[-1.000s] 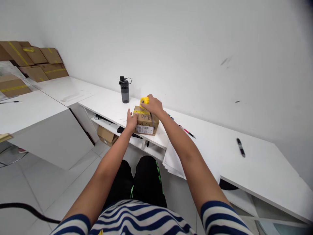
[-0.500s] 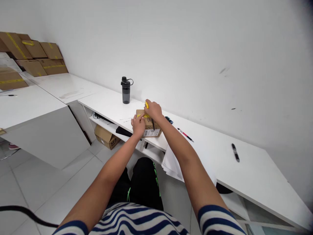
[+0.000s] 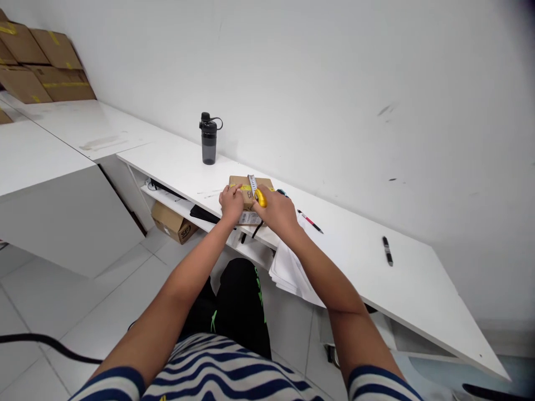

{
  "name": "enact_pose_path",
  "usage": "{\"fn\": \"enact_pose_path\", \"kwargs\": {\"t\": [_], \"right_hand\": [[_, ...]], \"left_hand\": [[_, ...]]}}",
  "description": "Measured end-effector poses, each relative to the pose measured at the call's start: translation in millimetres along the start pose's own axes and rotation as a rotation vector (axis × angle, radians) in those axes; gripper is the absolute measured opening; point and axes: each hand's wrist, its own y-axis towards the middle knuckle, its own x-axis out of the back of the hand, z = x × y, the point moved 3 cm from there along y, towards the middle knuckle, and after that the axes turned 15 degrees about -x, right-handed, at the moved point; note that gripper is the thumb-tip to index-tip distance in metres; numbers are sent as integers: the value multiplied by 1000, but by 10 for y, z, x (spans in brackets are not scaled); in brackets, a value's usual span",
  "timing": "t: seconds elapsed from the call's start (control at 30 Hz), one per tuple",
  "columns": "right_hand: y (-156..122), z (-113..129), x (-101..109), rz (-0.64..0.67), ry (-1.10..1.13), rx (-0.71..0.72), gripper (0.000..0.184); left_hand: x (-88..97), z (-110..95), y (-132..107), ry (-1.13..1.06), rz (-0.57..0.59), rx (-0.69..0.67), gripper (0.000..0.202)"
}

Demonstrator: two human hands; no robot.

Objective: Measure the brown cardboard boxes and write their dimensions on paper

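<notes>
A small cardboard box (image 3: 240, 180) with yellow tape and a white label on its front side sits at the near edge of the white desk. My left hand (image 3: 232, 201) grips its left side, fingers curled against the corner. Closed in my right hand (image 3: 278, 210) is a yellow tape measure (image 3: 261, 198), held over the box's front right part. Its pale marked blade (image 3: 252, 182) lies out across the box top toward the far edge. Below the case dangles a black wrist strap (image 3: 257, 229). My right fingers partly hide the case.
A dark water bottle (image 3: 209, 139) stands behind and left of the box. To the right lie a red-and-black pen (image 3: 310, 221), a black marker (image 3: 387, 251) and white papers (image 3: 290, 273). Stacked cartons (image 3: 62, 83) fill the far left; an open carton (image 3: 172, 221) is on the floor.
My right hand has drawn back from the box's far edge toward its front, with the tape measure's blade now exposed across the top. My left index finger has moved back from the tape.
</notes>
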Motion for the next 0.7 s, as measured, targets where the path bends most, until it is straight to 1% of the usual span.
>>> {"fn": "enact_pose_path", "kwargs": {"t": [0.13, 0.3, 0.5, 0.6, 0.7], "right_hand": [[-40, -27, 31, 5, 6, -7, 52], [-50, 7, 44, 26, -22, -16, 54], [-128, 45, 6, 66, -67, -19, 57], [-123, -9, 37, 60, -28, -32, 57], [-2, -99, 111, 43, 80, -65, 54]], "left_hand": [[15, -50, -4, 47, -61, -6, 37], [21, -82, 5, 53, -60, -5, 37], [24, -95, 21, 32, -54, -2, 37], [39, -111, 30, 14, -42, -5, 37], [53, -139, 33, -5, -23, -9, 37]]}}
